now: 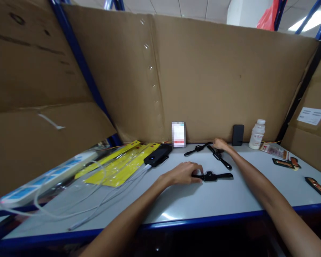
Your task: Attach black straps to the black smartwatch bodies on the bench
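The left hand [186,173] is curled, its fingers and thumb drawn narrow about the left handle end of the near black spokeshave [210,176]. That tool lies across the grey tabletop [176,203] at 3 o'clock from the hand, its other handle bare and pointing right. The right hand [220,144] reaches out at about 2 o'clock from the left one, fingers bent and bunched by the upper end of the middle spokeshave [218,155]; whether it grips anything cannot be told, as the fingertips are hidden. The middle spokeshave slants from the right hand toward 5 o'clock. The far spokeshave [198,148] lies at about 1 o'clock from the left hand, its right end close to the right hand's fingers.

A white label [311,116] on the cardboard wall at right carries lines of print too small to read. The capped plastic bottle [257,135], toward 3 o'clock from the right hand, bears reddish lettering, also illegible. The upright screen [178,134] toward 9 o'clock from that hand is pixelated, and the dark phone [238,135] at about 2 o'clock from it is blank. A black power bank [157,155] with a small lit display lies at 10 o'clock from the left hand, beside yellow-backed plastic packaging [109,176].
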`<state>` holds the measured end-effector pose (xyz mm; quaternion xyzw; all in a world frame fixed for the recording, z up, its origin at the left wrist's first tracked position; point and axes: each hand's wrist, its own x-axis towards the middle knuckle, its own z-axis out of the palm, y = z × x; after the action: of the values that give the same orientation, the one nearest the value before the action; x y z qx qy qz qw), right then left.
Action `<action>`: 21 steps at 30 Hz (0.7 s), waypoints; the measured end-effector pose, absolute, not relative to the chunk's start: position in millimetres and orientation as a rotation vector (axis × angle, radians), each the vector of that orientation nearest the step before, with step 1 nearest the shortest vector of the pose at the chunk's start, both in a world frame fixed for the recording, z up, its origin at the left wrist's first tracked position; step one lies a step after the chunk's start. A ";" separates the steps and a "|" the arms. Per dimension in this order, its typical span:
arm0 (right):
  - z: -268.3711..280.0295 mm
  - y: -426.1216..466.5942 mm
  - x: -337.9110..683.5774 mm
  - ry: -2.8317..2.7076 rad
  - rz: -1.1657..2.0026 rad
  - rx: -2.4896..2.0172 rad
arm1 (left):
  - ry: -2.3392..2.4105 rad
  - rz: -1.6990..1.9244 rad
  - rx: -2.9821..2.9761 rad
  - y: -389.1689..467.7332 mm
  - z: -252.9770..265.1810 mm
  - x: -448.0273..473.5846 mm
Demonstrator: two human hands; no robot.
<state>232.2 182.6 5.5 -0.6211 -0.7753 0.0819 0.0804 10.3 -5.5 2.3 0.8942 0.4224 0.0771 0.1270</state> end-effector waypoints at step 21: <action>3.8 141.1 251.8 -2.369 0.232 -1.574 | 1.222 0.218 2.615 -3.3 2.1 10.4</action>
<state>251.8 141.1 3.8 -0.5458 -0.8216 0.0805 0.1435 10.4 -3.3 2.1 0.8965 0.4188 0.0748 0.1233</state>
